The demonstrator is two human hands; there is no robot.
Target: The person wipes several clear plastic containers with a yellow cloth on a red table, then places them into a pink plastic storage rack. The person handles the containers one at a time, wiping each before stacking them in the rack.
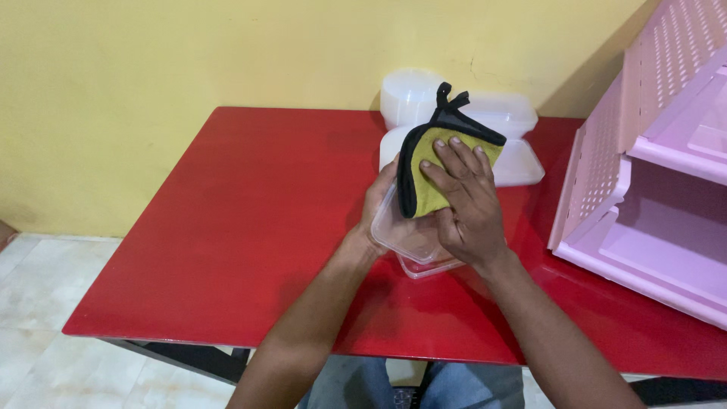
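Here left hand (pixel 376 208) grips clear container (pixel 405 235) — right hand (pixel 466 201) presses yellow black-edged cloth (pixel 428 163) on it.

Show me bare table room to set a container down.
Free: the red table's left half, from the yellow wall to the front edge, left of the left hand. Crowded: stacked white containers at the back, clear container and yellow cloth under the right hand, pink rack on the right.
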